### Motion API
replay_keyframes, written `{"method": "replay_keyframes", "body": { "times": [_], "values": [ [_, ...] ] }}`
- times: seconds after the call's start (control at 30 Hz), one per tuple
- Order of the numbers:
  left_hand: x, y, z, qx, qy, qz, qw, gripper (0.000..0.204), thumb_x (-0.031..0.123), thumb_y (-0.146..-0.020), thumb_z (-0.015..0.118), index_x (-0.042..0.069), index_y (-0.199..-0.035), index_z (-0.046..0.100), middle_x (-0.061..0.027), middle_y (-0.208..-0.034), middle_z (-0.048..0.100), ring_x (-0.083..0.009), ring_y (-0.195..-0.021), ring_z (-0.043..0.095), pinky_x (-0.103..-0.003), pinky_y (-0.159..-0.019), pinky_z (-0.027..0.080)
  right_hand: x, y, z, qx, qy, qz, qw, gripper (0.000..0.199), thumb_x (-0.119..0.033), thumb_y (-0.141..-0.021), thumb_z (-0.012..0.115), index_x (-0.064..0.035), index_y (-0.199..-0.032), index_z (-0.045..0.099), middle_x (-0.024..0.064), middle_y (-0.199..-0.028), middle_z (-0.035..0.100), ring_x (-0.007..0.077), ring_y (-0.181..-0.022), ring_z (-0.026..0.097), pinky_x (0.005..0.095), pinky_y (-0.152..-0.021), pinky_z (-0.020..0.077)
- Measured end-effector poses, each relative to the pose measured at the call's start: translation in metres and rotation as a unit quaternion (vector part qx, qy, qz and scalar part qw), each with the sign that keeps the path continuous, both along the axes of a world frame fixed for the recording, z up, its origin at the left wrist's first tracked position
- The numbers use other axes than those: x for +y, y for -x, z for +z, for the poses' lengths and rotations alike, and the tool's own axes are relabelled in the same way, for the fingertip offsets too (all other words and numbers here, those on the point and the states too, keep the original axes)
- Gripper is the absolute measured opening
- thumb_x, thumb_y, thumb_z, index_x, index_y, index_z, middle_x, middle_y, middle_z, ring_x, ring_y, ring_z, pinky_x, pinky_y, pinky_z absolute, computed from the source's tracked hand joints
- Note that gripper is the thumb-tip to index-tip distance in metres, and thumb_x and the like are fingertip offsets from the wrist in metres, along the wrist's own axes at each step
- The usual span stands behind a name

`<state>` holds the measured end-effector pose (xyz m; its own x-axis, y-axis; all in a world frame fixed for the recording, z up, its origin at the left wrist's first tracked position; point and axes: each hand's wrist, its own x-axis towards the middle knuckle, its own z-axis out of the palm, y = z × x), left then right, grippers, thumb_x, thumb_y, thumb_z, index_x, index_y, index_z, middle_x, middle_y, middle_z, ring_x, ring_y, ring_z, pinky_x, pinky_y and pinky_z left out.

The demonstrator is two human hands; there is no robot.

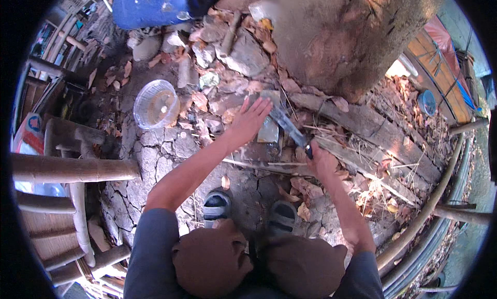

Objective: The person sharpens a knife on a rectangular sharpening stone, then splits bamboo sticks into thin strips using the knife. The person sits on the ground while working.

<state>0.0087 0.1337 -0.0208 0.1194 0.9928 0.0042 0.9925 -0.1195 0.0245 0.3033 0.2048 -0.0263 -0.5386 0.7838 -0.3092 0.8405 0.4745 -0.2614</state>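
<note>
While the right hand grips a long dark knife, the open left hand presses its blade on a flat grey stone; sharpening looks unfinished.

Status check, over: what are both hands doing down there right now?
Right hand gripping knife by its handle. Left hand flat on blade over grey stone. Dry leaves and clear bowl nearby.

knife handle hidden inside right hand grip; blue barrel cut off at top edge.
</note>
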Motion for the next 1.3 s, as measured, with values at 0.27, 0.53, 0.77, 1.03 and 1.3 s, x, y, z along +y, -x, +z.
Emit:
{"method": "replay_keyframes", "body": {
  "times": [0.27, 0.53, 0.77, 1.03, 1.3],
  "values": [
    [-0.018, -0.048, 0.018, -0.181, -0.071, 0.001, 0.981, 0.068, 0.030, -0.098, 0.053, 0.005, -0.156, 0.028, -0.0151, -0.163, 0.027, -0.0324, -0.152, 0.022, -0.052, -0.123, 0.016, 0.003, -0.002, 0.018, 0.322, 0.472, -0.117, 0.812, 0.032, -0.033, -0.101, 0.062, -0.0079, -0.120, 0.056, 0.0013, -0.079, 0.061, 0.0106, -0.061, 0.056, 0.0266, -0.055, 0.0457],
    [-0.006, -0.032, -0.024, -0.121, -0.073, 0.053, 0.988, 0.072, 0.052, -0.103, 0.041, 0.003, -0.155, 0.032, -0.0143, -0.163, 0.028, -0.0279, -0.152, 0.023, -0.051, -0.123, 0.015, -0.016, -0.019, -0.015, 0.249, 0.419, -0.154, 0.859, 0.037, -0.043, -0.103, 0.056, -0.0059, -0.105, 0.057, 0.0015, -0.068, 0.056, 0.0111, -0.056, 0.053, 0.0268, -0.051, 0.0429],
    [0.004, -0.026, -0.029, -0.091, -0.041, 0.046, 0.994, 0.087, 0.067, -0.096, 0.043, 0.005, -0.156, 0.030, -0.0126, -0.163, 0.028, -0.0258, -0.154, 0.019, -0.049, -0.125, 0.007, -0.008, -0.014, -0.021, 0.202, 0.251, -0.110, 0.940, 0.047, -0.047, -0.098, 0.061, -0.0013, -0.109, 0.065, 0.0021, -0.065, 0.059, 0.0116, -0.055, 0.056, 0.0311, -0.049, 0.0441],
    [-0.039, -0.042, -0.022, -0.136, 0.024, 0.007, 0.990, 0.087, 0.065, -0.098, 0.040, 0.000, -0.154, 0.031, -0.0147, -0.162, 0.030, -0.0292, -0.152, 0.022, -0.048, -0.125, 0.012, -0.042, -0.033, -0.039, 0.293, 0.135, -0.021, 0.946, 0.039, -0.040, -0.100, 0.060, -0.0013, -0.101, 0.065, 0.0031, -0.065, 0.057, 0.0148, -0.056, 0.053, 0.0337, -0.053, 0.0452],
    [-0.013, -0.028, -0.013, -0.106, -0.006, 0.001, 0.994, 0.084, 0.062, -0.098, 0.042, -0.003, -0.152, 0.033, -0.0164, -0.160, 0.034, -0.0298, -0.150, 0.027, -0.048, -0.122, 0.019, -0.033, -0.044, -0.029, 0.194, 0.208, -0.035, 0.958, 0.042, -0.036, -0.098, 0.064, 0.0005, -0.118, 0.067, 0.0232, -0.104, 0.072, 0.0322, -0.099, 0.069, 0.0448, -0.087, 0.0513]
  ]
}}
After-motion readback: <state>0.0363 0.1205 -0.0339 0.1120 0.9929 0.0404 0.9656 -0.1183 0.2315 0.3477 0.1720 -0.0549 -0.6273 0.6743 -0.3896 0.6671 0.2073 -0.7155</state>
